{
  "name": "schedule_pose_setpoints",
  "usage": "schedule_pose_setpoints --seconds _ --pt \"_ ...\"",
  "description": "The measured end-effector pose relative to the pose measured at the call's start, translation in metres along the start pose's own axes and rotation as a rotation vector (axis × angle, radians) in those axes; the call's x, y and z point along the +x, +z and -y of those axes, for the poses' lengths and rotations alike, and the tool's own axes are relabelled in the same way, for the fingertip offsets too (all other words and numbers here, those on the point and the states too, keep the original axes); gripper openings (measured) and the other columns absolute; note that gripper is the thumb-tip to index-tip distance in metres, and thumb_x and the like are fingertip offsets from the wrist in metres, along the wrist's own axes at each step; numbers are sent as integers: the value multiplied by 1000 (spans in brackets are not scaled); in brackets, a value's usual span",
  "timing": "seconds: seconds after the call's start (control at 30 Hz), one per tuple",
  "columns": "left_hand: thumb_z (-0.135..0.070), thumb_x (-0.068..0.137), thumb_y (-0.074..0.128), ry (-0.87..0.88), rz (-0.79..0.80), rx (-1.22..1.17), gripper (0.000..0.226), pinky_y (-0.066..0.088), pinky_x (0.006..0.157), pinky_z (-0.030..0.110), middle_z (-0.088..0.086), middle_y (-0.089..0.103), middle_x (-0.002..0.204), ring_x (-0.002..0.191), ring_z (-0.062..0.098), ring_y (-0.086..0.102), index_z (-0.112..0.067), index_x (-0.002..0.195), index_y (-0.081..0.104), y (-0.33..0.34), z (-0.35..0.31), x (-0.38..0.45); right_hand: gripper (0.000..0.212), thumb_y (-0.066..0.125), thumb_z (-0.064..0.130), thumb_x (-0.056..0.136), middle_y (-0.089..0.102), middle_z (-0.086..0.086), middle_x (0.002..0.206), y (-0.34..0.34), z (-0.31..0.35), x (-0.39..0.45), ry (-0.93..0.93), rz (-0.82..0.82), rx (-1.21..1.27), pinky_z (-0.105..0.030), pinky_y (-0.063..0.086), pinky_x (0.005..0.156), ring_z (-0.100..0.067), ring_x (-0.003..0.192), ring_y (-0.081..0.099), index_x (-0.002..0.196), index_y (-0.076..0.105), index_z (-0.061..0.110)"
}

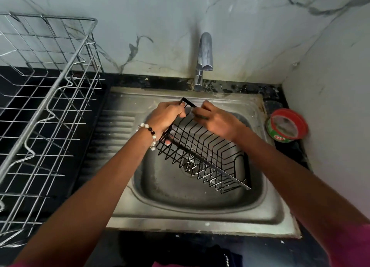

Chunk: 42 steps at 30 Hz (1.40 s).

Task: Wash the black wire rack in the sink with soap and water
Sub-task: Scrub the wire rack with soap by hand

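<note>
Two hands are meeting over the far rim of the steel sink (200,212), and both are working on the black wire rack (202,148). The left hand (167,115) is curling its fingers round the rack's upper end and gripping it there, with a beaded bracelet (149,133) sitting on its wrist. The right hand (215,119) is closing on something small against the rack's top edge, just beside the left hand; whether that is a scrubber or only the wire itself I cannot tell, as the spot is blurred.

The rack is hanging tilted above the basin, its high end toward the sink's far edge and its low end sloping down toward the near right corner of the bowl, over the drain (190,162). Whether the low end is touching the basin wall I cannot tell.

A chrome tap (204,56) is standing at the far edge of the worktop (280,92), behind the sink's far rim, with its spout pointing toward the basin. A round red and green tub (287,126) is sitting at the right edge of the worktop, close to the sink's far right corner and next to the side wall. A large silver wire dish rack (46,98) is occupying the left end of the worktop, well apart from the hands.
</note>
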<state>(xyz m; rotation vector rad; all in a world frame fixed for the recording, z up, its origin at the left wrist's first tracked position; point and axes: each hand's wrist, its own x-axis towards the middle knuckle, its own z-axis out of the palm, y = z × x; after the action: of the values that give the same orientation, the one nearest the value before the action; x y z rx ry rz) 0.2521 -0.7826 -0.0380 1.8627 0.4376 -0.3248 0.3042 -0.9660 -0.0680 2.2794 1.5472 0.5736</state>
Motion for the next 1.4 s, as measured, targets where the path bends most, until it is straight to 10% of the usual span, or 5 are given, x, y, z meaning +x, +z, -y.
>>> schedule_pose_setpoints --seconds 0.27,0.63,1.03,1.2,1.4 --pt "-32 58 64 1 -3 -49 46 50 89 55 -9 59 109 106 29 57 -32 102 74 -22 -13 3 21 88 9 49 66 -6 84 24 21 -66 -194 414 106 -32 58 68 -21 90 61 56 69 13" --pt "-8 81 58 -33 148 -87 17 47 64 34 4 56 83 85 26 54 -8 95 67 -4 -27 -11 13 71 -1 74 68 -14 99 2 7 15 -153 -183 85 -39 38 101 -30 106 49 86 73 2" --pt "-20 73 61 -75 93 -106 33 52 78 62 -2 56 120 90 28 56 -23 103 74 -15 -8 -7 16 55 8 93 57 -11 110 8 19 -51 -208 700 212 -28 53 82 -20 97 58 105 62 0" --pt "-26 61 65 -57 31 -67 37 56 79 55 4 64 102 95 31 61 -20 97 74 -9 -11 -6 17 62 1 71 69 -1 87 -4 7 -2 -175 201 41 -31 47 91 -20 96 61 75 73 13" --pt "-30 58 62 -4 23 -6 46 57 81 54 -5 63 85 86 27 61 -36 101 75 -11 -12 -9 16 70 -2 68 66 -9 99 17 24 -13 -175 191 120 -32 56 79 -24 94 62 78 72 10"
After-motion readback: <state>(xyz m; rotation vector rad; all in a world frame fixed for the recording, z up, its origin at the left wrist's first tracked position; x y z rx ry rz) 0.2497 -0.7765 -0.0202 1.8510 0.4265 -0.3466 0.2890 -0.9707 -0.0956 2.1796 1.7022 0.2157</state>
